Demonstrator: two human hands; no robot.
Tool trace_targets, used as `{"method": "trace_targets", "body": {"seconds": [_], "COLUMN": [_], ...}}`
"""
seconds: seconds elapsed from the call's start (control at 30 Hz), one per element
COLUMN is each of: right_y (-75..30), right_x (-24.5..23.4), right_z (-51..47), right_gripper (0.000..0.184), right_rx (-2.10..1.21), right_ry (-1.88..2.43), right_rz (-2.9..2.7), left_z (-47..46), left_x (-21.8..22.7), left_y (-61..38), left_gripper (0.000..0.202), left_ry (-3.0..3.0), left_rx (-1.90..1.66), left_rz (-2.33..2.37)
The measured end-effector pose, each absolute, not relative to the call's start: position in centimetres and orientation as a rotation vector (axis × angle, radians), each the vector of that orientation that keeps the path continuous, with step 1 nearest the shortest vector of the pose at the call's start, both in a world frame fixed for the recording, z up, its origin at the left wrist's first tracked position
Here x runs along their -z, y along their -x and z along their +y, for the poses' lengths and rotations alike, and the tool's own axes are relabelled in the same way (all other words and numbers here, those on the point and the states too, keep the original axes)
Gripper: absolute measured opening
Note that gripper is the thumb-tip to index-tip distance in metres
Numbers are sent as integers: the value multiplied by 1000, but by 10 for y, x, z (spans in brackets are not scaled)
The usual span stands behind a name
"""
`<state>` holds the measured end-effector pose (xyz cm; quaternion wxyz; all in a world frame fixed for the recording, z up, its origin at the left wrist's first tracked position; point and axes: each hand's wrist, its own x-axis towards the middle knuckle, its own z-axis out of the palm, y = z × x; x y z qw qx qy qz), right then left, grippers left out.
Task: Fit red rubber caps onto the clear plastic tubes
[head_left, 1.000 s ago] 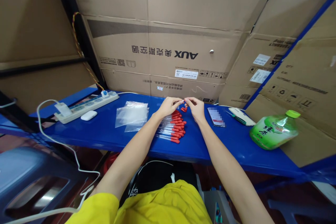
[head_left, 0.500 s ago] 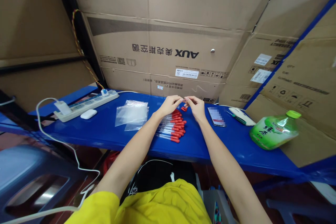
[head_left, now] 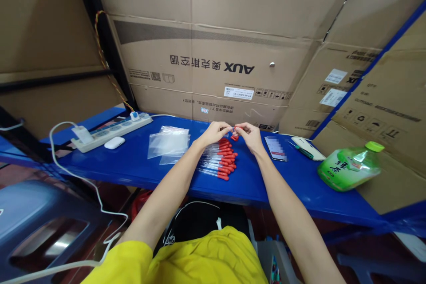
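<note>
My left hand and my right hand meet above the far side of a blue shelf. Both are pinched closed on one thin clear tube with a red cap held between their fingertips. Just below the hands lies a row of several clear tubes with red caps. A few loose red caps lie beside my right hand.
Clear plastic bags lie left of the tubes. Further left are a white power strip and a white earbud case. A phone, a white case with a green pen and a green bottle lie to the right. Cardboard boxes stand behind.
Both hands have stayed pinched together at the same spot; the view has shifted slightly.
</note>
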<state>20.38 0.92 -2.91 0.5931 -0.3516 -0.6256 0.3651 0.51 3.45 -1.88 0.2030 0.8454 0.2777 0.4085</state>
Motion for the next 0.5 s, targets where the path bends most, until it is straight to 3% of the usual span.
{"method": "trace_targets", "body": {"seconds": [0.5], "right_y": [-205], "right_x": [35], "right_z": [12], "right_gripper": [39], "right_rx": [-760], "right_ry": [863], "right_rz": [-1535], "left_z": [34], "left_x": [16], "left_y": [-3], "left_gripper": [42], "left_ry": [-2613], "left_rx": [-1172], "left_rz": [760]}}
